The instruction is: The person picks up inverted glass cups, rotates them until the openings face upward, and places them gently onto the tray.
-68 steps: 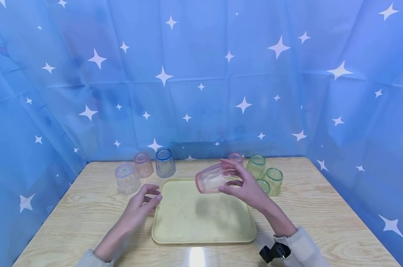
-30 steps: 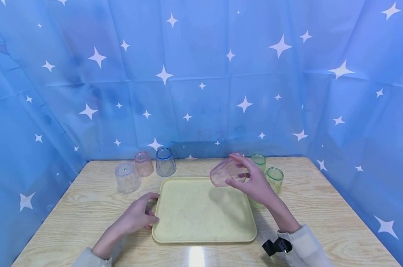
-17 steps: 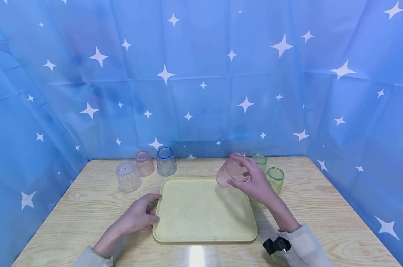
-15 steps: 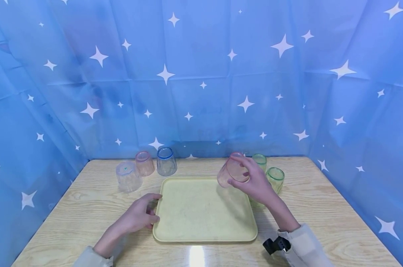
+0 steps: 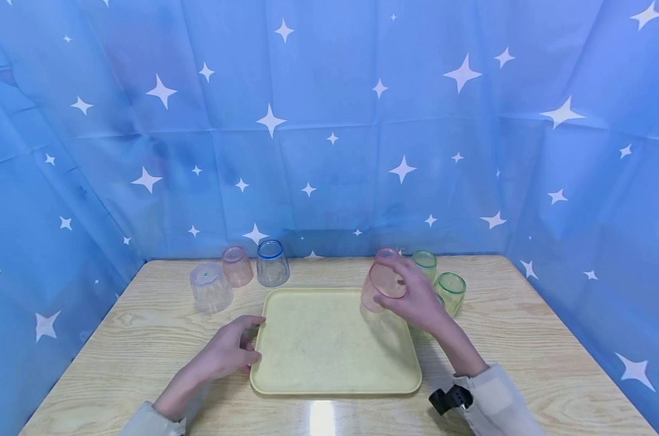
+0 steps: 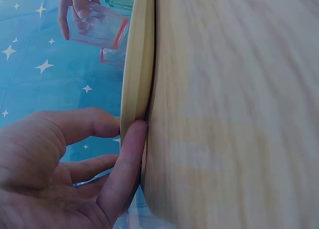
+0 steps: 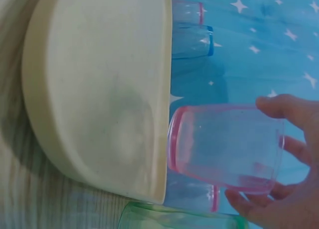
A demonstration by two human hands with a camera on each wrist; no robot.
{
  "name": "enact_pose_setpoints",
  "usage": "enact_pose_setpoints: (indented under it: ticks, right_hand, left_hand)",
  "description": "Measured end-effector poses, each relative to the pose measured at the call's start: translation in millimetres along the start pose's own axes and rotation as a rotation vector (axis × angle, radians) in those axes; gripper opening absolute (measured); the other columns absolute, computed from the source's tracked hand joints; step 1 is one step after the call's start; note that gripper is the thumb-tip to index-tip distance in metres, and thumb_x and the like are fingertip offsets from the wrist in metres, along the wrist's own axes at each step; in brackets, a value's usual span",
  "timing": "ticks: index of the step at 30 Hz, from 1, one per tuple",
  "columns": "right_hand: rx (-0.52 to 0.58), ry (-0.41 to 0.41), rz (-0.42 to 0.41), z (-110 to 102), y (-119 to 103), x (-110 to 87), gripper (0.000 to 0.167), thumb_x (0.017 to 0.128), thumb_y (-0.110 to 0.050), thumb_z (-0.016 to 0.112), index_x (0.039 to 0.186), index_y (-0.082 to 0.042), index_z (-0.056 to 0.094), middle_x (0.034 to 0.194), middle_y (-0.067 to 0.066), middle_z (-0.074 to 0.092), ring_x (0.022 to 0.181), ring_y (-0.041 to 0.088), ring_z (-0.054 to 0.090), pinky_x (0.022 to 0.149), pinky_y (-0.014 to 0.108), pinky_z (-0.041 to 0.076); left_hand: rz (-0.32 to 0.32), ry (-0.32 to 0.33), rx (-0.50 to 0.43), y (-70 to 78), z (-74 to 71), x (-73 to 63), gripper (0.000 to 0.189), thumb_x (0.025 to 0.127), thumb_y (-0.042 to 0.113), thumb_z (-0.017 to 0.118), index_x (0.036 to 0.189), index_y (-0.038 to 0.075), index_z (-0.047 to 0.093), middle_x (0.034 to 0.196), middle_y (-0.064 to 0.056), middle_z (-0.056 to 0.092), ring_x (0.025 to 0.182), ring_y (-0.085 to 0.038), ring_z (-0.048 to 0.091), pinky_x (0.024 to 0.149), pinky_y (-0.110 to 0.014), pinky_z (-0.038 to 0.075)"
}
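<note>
Pink cup (image 5: 370, 295): tilted at the tray's (image 5: 324, 345) back right corner; whether its base touches is unclear.
Right hand (image 5: 415, 301): grips the cup near its mouth, fingers partly covering it.
Left hand (image 5: 223, 351): relaxed, fingertips touching the tray's left edge.
Second pink cup (image 5: 386, 252): mostly hidden behind the first.
Green cups (image 5: 451, 293): one largely blocked by the right hand.
</note>
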State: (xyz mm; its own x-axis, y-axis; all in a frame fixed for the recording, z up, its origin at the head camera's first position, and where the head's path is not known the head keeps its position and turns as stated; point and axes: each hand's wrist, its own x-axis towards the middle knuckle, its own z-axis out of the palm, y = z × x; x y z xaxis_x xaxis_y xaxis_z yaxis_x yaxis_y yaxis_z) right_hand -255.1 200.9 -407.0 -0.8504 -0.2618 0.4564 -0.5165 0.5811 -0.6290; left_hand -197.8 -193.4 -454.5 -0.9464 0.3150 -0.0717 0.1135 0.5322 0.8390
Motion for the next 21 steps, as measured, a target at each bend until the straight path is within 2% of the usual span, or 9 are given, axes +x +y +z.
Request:
enact_pose_setpoints:
  ticks: [11, 21]
  right_hand:
    - [-0.016, -0.015, 0.004, 3.6, 3.4, 0.2, 0.07, 0.08, -0.006, 0.085, 0.145, -0.009, 0.058, 0.149, 0.02, 0.054, 0.136, 0.039, 0.051, 0.097, 0.063, 0.055]
    - [-0.076, -0.008, 0.002, 6.2, 8.4, 0.1, 0.069, 0.08, -0.005, 0.085, 0.143, -0.005, 0.058, 0.146, 0.02, 0.058, 0.134, 0.042, 0.053, 0.095, 0.059, 0.054]
  left_hand:
    - [-0.011, 0.01, -0.002, 1.4, 0.7, 0.3, 0.072, 0.08, -0.007, 0.07, 0.148, -0.005, 0.046, 0.075, -0.007, 0.056, 0.068, -0.014, 0.057, 0.054, -0.029, 0.06]
    - [-0.009, 0.0, -0.004, 1.5, 0.2, -0.1, 0.072, 0.081, -0.007, 0.069, 0.149, -0.006, 0.045, 0.075, -0.006, 0.055, 0.068, -0.013, 0.056, 0.054, -0.029, 0.061]
